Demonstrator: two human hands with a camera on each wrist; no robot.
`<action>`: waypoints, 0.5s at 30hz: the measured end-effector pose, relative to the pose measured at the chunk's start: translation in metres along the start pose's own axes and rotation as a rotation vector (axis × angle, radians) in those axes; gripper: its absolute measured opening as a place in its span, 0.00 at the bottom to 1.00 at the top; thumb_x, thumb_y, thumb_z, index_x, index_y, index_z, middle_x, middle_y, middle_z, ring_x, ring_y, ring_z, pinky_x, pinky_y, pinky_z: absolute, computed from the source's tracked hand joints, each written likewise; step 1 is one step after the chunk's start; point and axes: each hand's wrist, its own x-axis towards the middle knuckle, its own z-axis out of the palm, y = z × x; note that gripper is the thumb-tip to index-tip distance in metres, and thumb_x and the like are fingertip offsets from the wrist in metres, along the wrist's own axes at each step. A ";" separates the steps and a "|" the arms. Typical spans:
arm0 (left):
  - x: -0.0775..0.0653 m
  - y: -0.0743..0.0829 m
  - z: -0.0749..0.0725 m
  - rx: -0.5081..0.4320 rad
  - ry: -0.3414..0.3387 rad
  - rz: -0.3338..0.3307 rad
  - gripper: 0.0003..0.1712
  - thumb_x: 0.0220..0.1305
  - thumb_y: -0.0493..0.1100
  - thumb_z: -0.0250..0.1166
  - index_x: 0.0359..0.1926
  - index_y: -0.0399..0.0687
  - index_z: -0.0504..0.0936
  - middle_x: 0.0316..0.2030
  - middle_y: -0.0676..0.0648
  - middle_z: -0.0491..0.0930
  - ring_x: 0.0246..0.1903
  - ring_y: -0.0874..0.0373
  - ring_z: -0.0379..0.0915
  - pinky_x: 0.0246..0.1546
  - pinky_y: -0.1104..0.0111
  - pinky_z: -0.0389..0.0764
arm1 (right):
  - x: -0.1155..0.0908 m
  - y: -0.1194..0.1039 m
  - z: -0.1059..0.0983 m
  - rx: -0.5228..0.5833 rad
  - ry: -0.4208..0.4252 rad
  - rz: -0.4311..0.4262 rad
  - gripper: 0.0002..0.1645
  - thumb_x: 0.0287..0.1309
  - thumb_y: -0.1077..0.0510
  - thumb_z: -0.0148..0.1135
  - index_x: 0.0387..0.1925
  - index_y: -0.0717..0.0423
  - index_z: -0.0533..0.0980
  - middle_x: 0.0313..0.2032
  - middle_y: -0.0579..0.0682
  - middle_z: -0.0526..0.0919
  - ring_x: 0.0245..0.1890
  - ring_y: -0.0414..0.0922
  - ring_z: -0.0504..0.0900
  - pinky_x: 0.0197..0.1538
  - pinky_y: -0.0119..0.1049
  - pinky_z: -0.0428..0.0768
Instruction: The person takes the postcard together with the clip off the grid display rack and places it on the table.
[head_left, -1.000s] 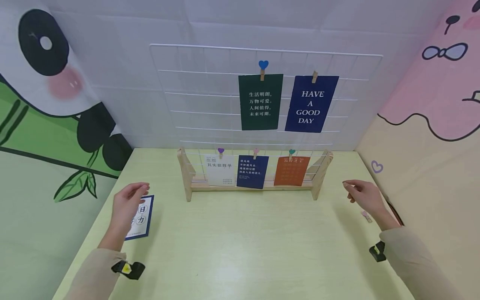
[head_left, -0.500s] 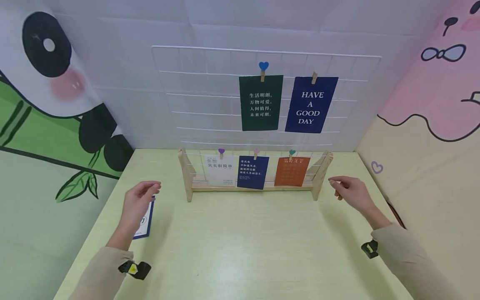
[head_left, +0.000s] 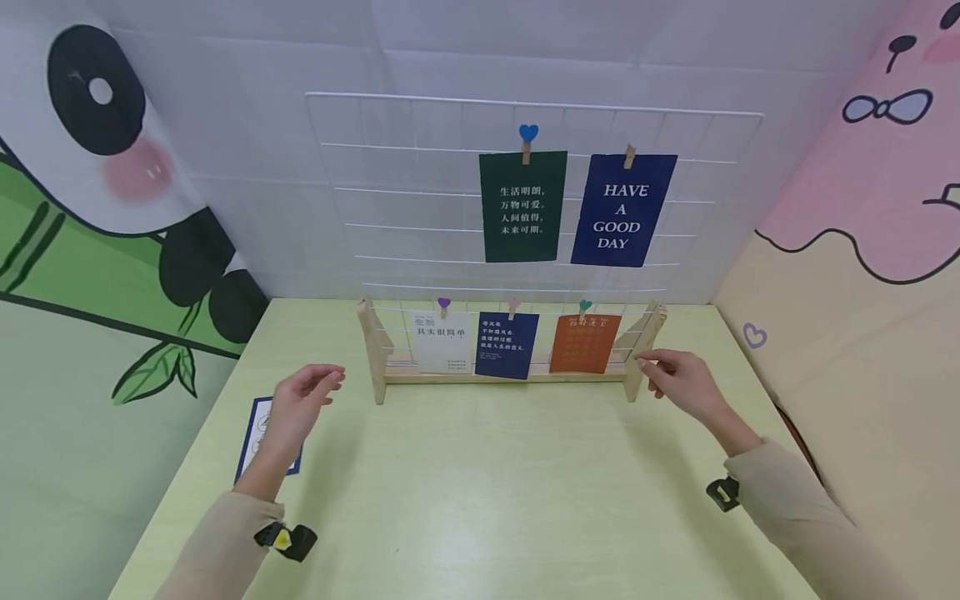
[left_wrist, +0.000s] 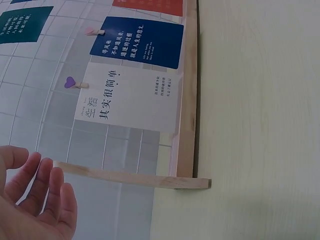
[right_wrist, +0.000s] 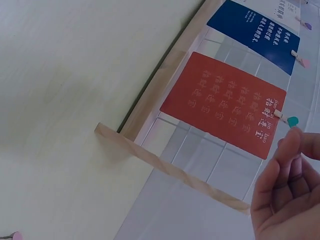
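My left hand (head_left: pixel 296 408) hovers over the left side of the table with fingers loosely bent; its fingers (left_wrist: pixel 62 200) show nothing held in the left wrist view. Opposite it, my right hand (head_left: pixel 686 385) is raised near the rack's right foot, loosely curled, with no object visible in it. Between them stands a white wire grid rack (head_left: pixel 420 190) on a wooden base (head_left: pixel 495 378). Clipped low on it are a white card (head_left: pixel 441 346), a navy card (head_left: pixel 506 350) and an orange card (right_wrist: pixel 222 102). Higher hang a green card (head_left: pixel 522 242) and a blue "HAVE A GOOD DAY" card (head_left: pixel 637 179).
A blue-edged white card (head_left: pixel 255 429) lies on the table (head_left: pixel 465 483), partly behind my left forearm. Part of a pink-tipped clip (right_wrist: pixel 17 236) shows at the right wrist view's lower left corner. Cartoon-printed walls (head_left: pixel 810 333) flank the table.
Both hands have moved inward, the left one rightward and the right one leftward. The cards on the rack stay where they were. More of the blue-edged card's left side now shows.
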 end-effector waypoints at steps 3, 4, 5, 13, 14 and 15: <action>0.004 -0.008 0.004 0.015 0.000 -0.008 0.19 0.61 0.49 0.56 0.51 0.47 0.73 0.47 0.45 0.73 0.43 0.55 0.70 0.37 0.68 0.76 | 0.003 -0.004 0.003 0.005 -0.007 -0.007 0.16 0.60 0.58 0.52 0.44 0.66 0.74 0.18 0.52 0.75 0.18 0.44 0.73 0.19 0.32 0.71; 0.007 -0.013 0.005 0.036 -0.001 -0.021 0.20 0.61 0.51 0.56 0.52 0.50 0.73 0.47 0.47 0.73 0.44 0.56 0.70 0.37 0.69 0.75 | 0.005 -0.005 0.003 0.006 -0.011 -0.011 0.16 0.60 0.59 0.51 0.44 0.66 0.74 0.18 0.53 0.75 0.18 0.44 0.73 0.19 0.32 0.71; 0.010 -0.022 0.006 0.059 0.012 -0.018 0.20 0.60 0.52 0.56 0.51 0.51 0.74 0.47 0.48 0.73 0.43 0.57 0.70 0.36 0.71 0.75 | 0.006 -0.006 0.004 0.008 -0.013 -0.016 0.15 0.60 0.59 0.51 0.44 0.65 0.74 0.18 0.53 0.75 0.18 0.45 0.73 0.19 0.32 0.71; -0.015 0.048 0.027 0.072 -0.040 -0.015 0.21 0.61 0.51 0.55 0.49 0.43 0.74 0.45 0.44 0.73 0.42 0.55 0.70 0.36 0.70 0.75 | 0.012 -0.016 0.009 0.033 -0.017 -0.070 0.14 0.60 0.60 0.52 0.43 0.65 0.75 0.18 0.54 0.74 0.18 0.47 0.72 0.18 0.31 0.70; -0.021 0.064 0.031 0.079 -0.045 -0.018 0.21 0.62 0.51 0.54 0.49 0.41 0.73 0.45 0.43 0.73 0.42 0.56 0.70 0.37 0.71 0.74 | 0.012 -0.017 0.010 0.034 -0.019 -0.073 0.14 0.60 0.60 0.52 0.43 0.65 0.75 0.18 0.54 0.74 0.18 0.48 0.72 0.18 0.31 0.70; -0.025 0.075 0.035 0.096 -0.039 -0.022 0.22 0.62 0.52 0.54 0.48 0.40 0.73 0.44 0.43 0.73 0.41 0.57 0.70 0.36 0.73 0.74 | 0.013 -0.019 0.010 0.033 -0.020 -0.074 0.14 0.60 0.60 0.52 0.43 0.65 0.75 0.18 0.54 0.74 0.18 0.47 0.72 0.18 0.31 0.69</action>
